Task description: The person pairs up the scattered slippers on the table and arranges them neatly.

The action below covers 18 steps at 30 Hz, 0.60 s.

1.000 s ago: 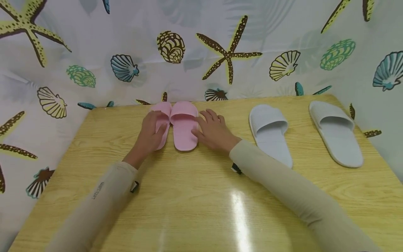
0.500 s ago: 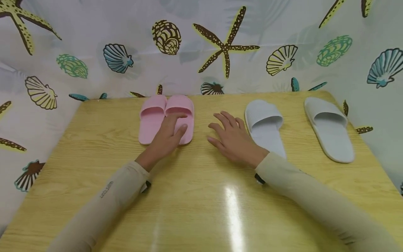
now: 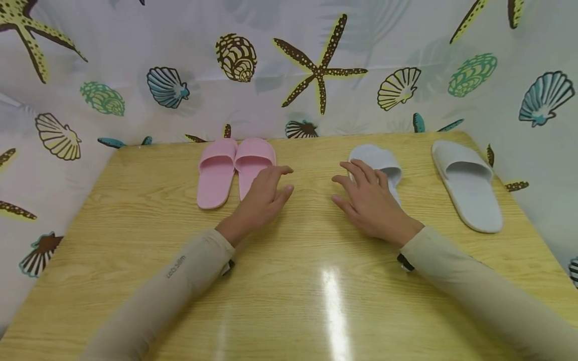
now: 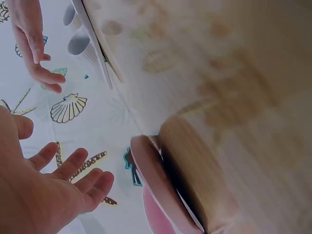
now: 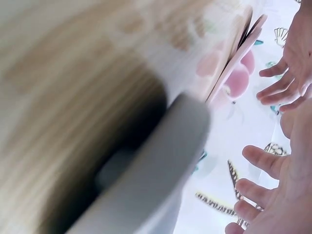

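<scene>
Hovering over the inner white slipper [image 3: 371,153], right hand [image 3: 377,205]: fingers spread, gripping nothing, hiding most of the heel end. Slipper's long axis: slanted, toe leftward, toward the curtain [image 3: 266,113]. Outer white slipper [image 3: 474,198]: farther right, well apart, similar slant; right hand nearer. Left hand [image 3: 259,200]: spread, holding nothing, partly covering the right pink slipper [image 3: 254,149]. Left pink slipper [image 3: 215,183]: touching its mate. All four on the bench [image 3: 280,296].

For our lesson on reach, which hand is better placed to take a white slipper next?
Probably the right hand: in the head view it covers part of one white slipper; the left hand overlaps a pink slipper.
</scene>
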### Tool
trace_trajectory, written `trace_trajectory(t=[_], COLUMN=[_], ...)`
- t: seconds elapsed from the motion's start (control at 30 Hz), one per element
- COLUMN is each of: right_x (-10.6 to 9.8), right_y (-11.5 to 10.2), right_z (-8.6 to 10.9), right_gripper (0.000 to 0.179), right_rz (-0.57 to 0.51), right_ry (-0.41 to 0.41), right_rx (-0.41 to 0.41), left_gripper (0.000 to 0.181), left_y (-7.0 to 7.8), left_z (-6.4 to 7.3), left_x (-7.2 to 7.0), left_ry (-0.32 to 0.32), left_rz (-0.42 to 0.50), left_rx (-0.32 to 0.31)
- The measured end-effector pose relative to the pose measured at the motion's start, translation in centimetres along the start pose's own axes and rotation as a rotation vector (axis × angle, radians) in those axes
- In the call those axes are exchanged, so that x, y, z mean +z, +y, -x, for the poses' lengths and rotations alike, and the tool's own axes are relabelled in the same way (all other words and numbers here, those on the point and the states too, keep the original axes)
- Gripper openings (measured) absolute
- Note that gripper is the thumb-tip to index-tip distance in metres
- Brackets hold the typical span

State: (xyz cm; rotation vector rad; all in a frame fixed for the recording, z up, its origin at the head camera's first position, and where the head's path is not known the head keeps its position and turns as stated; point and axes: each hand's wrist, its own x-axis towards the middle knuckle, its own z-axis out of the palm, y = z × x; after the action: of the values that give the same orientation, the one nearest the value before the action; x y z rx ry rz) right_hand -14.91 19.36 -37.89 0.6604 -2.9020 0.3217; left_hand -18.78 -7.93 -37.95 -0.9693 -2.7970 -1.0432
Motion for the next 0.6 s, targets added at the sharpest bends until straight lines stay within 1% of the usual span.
trace_trajectory(t=[0.2,0.33,0.47,0.6], right_x=[-0.7,-1.3,-1.9,-2.6], right_y=[2.5,4.2,6.1,8.2], right_z=[1.2,2.1,3.0,3.8], right_gripper=[0.043,0.041,0.044,0.048], right_rz=[0.02,0.04,0.055,0.062], right_ry=[0.068,0.103,0.106,0.083], right_rx=[0.037,0.067,0.092,0.126], left_gripper=[0.043,0.041,0.039,0.039], left_y=[1.4,2.1,2.7,3.2], left_z=[-1.4,-2.4,-3.1,-3.8], left_x=[1.6,2.5,3.2,3.8], left_ry=[-0.021,-0.045,-0.074,-0.088], left_rz=[-0.092,-0.136,-0.153,-0.149], left_rx=[0.057,0.096,0.099,0.095])
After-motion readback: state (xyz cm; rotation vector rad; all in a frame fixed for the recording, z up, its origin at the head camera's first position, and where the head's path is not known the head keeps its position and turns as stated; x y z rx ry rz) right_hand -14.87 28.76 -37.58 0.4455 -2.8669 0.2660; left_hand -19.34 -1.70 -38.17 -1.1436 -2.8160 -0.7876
